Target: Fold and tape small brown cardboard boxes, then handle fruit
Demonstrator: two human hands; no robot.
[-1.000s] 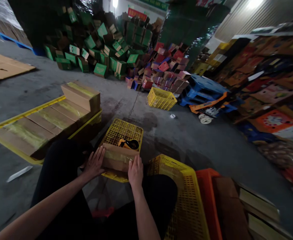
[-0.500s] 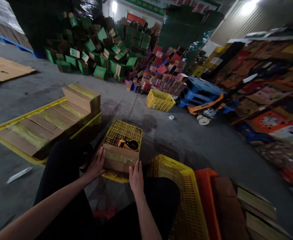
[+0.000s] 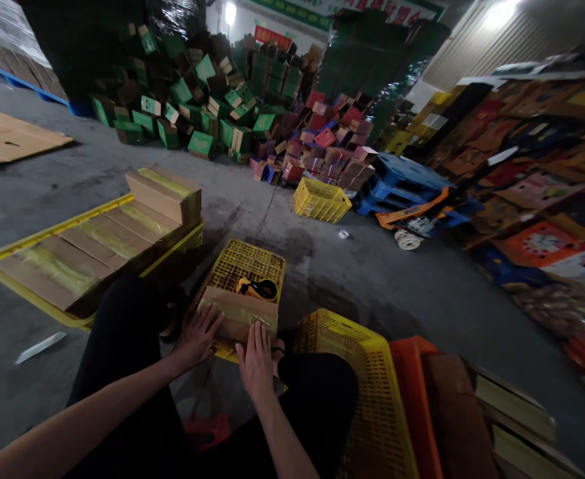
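A brown cardboard box (image 3: 242,310) with clear tape across it rests on an upturned yellow crate (image 3: 249,256) between my knees. My left hand (image 3: 198,336) lies on the box's left end, fingers stretched out. Flat against the near side, right of the middle, my right hand (image 3: 256,362) has its fingers extended. Just beyond the box, a yellow-and-black tape dispenser (image 3: 257,288) lies on the crate's grid. The underside of the box is hidden.
To the left, a yellow crate (image 3: 172,256) holds several taped boxes (image 3: 85,243). At my right stand another yellow crate (image 3: 377,372) and an orange crate (image 3: 414,372) beside more cardboard. Farther off are a yellow basket (image 3: 321,201), a pallet jack (image 3: 412,223) and piled green boxes (image 3: 201,144).
My right hand has moved left from the box's right corner onto its near side. My left hand has shifted slightly right over the box. The box stays in place.
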